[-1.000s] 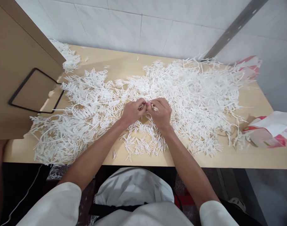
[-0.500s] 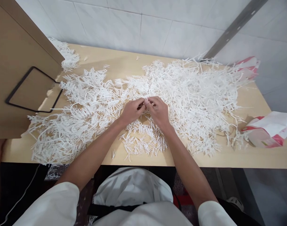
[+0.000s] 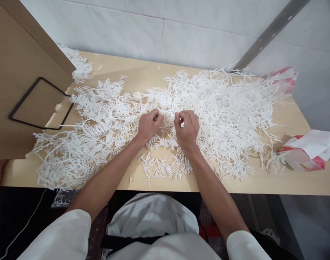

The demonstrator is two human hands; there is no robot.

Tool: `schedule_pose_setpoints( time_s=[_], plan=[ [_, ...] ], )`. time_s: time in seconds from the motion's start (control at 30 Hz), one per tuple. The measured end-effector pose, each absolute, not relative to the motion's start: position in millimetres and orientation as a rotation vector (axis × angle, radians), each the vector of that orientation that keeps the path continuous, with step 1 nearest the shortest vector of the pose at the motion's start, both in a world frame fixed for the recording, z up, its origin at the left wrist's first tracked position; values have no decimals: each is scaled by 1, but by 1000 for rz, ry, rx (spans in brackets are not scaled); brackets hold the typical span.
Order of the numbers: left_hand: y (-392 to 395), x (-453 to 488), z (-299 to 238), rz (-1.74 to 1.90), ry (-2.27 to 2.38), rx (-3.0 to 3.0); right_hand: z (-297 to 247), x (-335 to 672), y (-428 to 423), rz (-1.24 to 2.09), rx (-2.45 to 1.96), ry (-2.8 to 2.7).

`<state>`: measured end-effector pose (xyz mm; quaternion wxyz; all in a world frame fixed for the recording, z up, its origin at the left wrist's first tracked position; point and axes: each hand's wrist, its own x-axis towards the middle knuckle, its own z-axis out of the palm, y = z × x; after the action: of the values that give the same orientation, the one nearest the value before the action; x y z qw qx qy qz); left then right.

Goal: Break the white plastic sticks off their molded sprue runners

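Note:
Many thin white plastic-looking strands and short sticks [image 3: 221,115] lie heaped over a pale wooden table [image 3: 165,185]. Over the middle of the heap, my left hand [image 3: 150,126] is closed with its thumb against the curled fingers. A short gap to its right, my right hand [image 3: 187,130] pinches thumb and forefinger together. Whatever either hand holds is too small to tell from the white pieces behind. Just below the hands lies a loose patch of short white sticks [image 3: 165,166].
At the left stands a large cardboard sheet or box [image 3: 24,72], with a black wire frame [image 3: 24,97] against it. A red-and-white bag [image 3: 307,151] lies at the right end, another [image 3: 285,79] behind it. A tiled wall [image 3: 143,32] and a metal post [image 3: 270,34] border the back.
My hands were together, fingertips touching; now they are apart. The left has shifted slightly left and the right slightly right. The heap looks much the same.

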<state>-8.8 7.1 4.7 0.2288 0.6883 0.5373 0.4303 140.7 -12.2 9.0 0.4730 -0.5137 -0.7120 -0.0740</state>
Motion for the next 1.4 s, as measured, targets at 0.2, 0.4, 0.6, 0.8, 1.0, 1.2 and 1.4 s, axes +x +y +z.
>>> schedule_pose_setpoints(
  time_s=[0.2,0.4,0.6,0.8,1.0,1.2,1.4],
  plan=[
    [8,-12,5,1269,1280,1734,11,155,-11,87,-1301,-1572],
    [4,-10,4,1291,1108,1744,19,155,-10,131,-1350,-1555],
    [5,-12,3,1229,1044,1695,13,146,-9,232,-1321,-1892],
    [5,-13,0,1126,1055,1670,6,145,-7,118,-1199,-1946],
    [3,-12,3,1132,1021,1749,11,144,-12,161,-1298,-1818],
    [4,-9,9,1304,1023,2021,13,143,-12,446,-1319,-1522],
    [6,-9,7,1327,1237,1959,18,133,-19,564,-1191,-1386]
  ],
)
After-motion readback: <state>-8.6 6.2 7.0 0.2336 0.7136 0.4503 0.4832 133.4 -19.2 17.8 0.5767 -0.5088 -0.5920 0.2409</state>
